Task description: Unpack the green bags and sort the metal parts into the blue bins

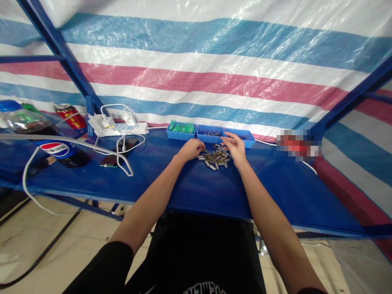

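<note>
Many slim silver and brass-coloured metal pieces (214, 157) are lying heaped on a blue table (143, 181) between a curled left hand (191, 150) and a loosely spread right hand (236, 149), grip contents unclear; light fingertip picking is probably suiting them

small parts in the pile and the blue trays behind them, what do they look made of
Small parts: probably metal, some silvery grey, others brassy; their colour and faint shine suggest it, though the exact metal is unclear. Blue trays: likely plastic, smooth, judging by their even colour.
</note>
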Action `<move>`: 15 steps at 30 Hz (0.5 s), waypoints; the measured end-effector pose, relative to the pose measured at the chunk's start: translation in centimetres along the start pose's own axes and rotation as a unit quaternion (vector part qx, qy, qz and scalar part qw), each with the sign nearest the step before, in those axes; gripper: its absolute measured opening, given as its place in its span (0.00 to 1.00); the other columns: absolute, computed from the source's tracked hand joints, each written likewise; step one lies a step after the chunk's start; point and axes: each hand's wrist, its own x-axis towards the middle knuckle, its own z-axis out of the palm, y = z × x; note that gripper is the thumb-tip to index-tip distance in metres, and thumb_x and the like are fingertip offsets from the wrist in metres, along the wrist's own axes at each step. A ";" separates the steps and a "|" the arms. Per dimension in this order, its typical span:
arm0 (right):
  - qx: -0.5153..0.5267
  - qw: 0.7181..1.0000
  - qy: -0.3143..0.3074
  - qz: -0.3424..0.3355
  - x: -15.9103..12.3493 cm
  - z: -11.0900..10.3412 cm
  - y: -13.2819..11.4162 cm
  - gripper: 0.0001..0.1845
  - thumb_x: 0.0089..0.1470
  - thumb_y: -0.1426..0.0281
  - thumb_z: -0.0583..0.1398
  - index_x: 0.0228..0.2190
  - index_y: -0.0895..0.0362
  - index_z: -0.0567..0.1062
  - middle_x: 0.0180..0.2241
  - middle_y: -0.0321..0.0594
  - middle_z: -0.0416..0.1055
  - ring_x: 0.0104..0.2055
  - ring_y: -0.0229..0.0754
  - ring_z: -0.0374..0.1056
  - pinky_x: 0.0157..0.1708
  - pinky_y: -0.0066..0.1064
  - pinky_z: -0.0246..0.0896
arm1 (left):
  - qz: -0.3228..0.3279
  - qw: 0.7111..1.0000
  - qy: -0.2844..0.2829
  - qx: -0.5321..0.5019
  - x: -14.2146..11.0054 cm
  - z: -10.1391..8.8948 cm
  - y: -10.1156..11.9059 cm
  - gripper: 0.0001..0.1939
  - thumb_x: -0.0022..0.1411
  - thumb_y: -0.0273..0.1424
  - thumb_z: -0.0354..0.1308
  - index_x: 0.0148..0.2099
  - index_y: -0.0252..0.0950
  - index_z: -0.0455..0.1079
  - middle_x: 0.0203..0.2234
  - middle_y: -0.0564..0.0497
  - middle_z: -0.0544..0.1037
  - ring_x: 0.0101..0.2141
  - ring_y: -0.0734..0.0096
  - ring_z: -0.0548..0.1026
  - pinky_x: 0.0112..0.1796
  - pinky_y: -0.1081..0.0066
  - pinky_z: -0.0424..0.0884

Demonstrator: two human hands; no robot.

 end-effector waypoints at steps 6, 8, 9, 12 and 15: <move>0.022 1.000 -0.003 0.018 -0.4 0.2 -0.9 0.29 0.44 0.55 0.71 0.48 0.51 0.78 0.40 0.41 0.83 0.32 0.43 0.76 0.28 0.32 0.71 | 0.006 1.000 -0.018 -0.002 0.2 0.3 -0.2 0.15 0.64 0.18 0.53 0.47 0.31 0.80 0.34 0.44 0.81 0.40 0.59 0.78 0.48 0.64 0.73; 0.019 1.000 -0.012 0.020 -0.6 0.4 -1.0 0.29 0.45 0.55 0.71 0.48 0.51 0.78 0.39 0.41 0.83 0.31 0.43 0.76 0.28 0.33 0.70 | -0.002 1.000 -0.023 0.003 0.2 0.6 0.0 0.16 0.66 0.19 0.51 0.48 0.30 0.78 0.34 0.43 0.80 0.40 0.58 0.77 0.49 0.61 0.72; 0.017 1.000 -0.017 0.020 -0.7 0.6 -1.1 0.28 0.45 0.55 0.71 0.48 0.51 0.78 0.39 0.41 0.83 0.31 0.43 0.75 0.28 0.33 0.70 | -0.005 1.000 -0.023 0.005 0.3 0.7 0.0 0.16 0.67 0.19 0.51 0.48 0.30 0.78 0.34 0.43 0.80 0.41 0.58 0.76 0.50 0.60 0.72; 0.014 0.999 -0.028 0.023 -0.9 0.9 -1.2 0.28 0.46 0.56 0.71 0.48 0.51 0.78 0.39 0.41 0.83 0.30 0.42 0.75 0.28 0.33 0.70 | -0.012 1.000 -0.011 -0.002 0.3 1.2 0.1 0.15 0.68 0.20 0.50 0.49 0.31 0.76 0.37 0.42 0.79 0.42 0.59 0.76 0.50 0.60 0.72; 0.018 0.999 -0.034 0.029 -1.0 1.0 -1.2 0.28 0.45 0.56 0.71 0.48 0.51 0.78 0.38 0.40 0.83 0.30 0.41 0.75 0.27 0.32 0.68 | -0.006 0.999 0.021 -0.034 0.3 1.6 0.2 0.14 0.67 0.19 0.50 0.47 0.32 0.75 0.40 0.42 0.78 0.43 0.60 0.75 0.50 0.62 0.72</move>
